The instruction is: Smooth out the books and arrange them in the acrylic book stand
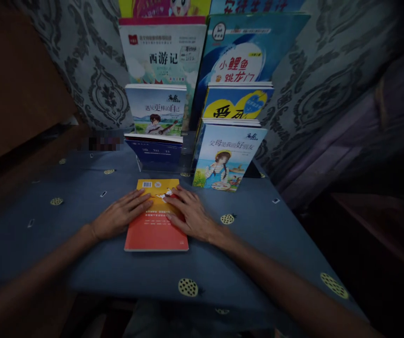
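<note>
A thin paperback book [156,237], orange-red below and yellow above, lies closed on the table with its barcode at the far end. My left hand [122,213] rests flat over its left edge, fingers stretched onto the cover. From the other side, my right hand [189,213] lies on the right part of the cover with its fingers spread. Neither hand grips the book; both only touch its top. Parts of the cover's print and picture are hidden under the fingers.
Books stand upright in two rows behind: a guitar-picture book [156,110] on the left, a girl-picture book [226,155] on the right, taller ones at the back. A pineapple-print cloth [251,263] covers the table. Patterned wall behind, brown furniture [15,89] at left.
</note>
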`<act>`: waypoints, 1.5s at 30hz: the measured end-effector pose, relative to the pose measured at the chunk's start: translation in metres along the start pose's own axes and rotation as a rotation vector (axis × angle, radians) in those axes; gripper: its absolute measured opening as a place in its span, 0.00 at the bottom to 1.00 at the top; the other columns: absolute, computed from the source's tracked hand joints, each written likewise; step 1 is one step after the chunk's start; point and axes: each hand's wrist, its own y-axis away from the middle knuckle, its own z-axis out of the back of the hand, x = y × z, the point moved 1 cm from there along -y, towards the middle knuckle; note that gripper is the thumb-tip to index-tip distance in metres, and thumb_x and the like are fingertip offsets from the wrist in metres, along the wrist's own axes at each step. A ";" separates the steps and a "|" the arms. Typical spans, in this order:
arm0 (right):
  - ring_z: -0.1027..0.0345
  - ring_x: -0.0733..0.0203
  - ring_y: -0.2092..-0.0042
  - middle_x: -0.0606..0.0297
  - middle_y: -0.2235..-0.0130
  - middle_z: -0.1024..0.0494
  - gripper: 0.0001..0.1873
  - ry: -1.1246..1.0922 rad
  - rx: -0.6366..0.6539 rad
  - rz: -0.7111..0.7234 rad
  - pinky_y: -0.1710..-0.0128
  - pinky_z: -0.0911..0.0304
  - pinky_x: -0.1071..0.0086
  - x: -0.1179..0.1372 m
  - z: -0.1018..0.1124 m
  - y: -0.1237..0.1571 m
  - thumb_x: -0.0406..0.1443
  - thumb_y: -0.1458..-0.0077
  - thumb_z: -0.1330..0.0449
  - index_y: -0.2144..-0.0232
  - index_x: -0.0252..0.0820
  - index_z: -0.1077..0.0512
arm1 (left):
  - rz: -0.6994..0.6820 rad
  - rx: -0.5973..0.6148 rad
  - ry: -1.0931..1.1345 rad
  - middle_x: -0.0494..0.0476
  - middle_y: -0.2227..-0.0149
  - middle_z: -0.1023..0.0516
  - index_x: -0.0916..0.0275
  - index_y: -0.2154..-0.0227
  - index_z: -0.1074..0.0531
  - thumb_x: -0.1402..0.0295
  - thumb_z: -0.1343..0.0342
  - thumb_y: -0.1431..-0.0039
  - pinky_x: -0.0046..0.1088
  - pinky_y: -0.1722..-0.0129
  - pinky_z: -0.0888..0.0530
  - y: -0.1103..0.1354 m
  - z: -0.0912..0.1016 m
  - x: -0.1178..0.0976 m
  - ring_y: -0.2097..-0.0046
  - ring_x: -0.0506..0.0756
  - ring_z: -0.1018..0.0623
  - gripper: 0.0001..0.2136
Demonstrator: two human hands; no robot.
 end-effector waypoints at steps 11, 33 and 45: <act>0.46 0.43 0.28 0.47 0.30 0.37 0.29 0.053 0.123 -0.098 0.32 0.45 0.42 -0.014 0.011 -0.029 0.47 0.33 0.44 0.35 0.40 0.33 | 0.049 -0.109 0.189 0.66 0.33 0.30 0.57 0.28 0.48 0.70 0.46 0.31 0.52 0.34 0.30 -0.006 -0.005 -0.002 0.28 0.64 0.38 0.32; 0.52 0.44 0.26 0.54 0.27 0.42 0.28 0.033 0.066 -0.087 0.31 0.47 0.41 -0.027 -0.003 -0.024 0.50 0.29 0.50 0.34 0.47 0.34 | 0.113 -0.109 0.170 0.64 0.34 0.29 0.58 0.30 0.42 0.68 0.48 0.29 0.52 0.33 0.32 -0.004 -0.010 -0.007 0.28 0.63 0.38 0.26; 0.47 0.49 0.27 0.52 0.30 0.36 0.26 -0.015 0.012 -0.091 0.30 0.46 0.45 -0.032 -0.006 -0.024 0.43 0.28 0.56 0.36 0.41 0.32 | 0.136 -0.064 0.198 0.63 0.33 0.30 0.56 0.31 0.40 0.70 0.49 0.30 0.51 0.32 0.32 -0.004 -0.007 -0.007 0.28 0.63 0.38 0.26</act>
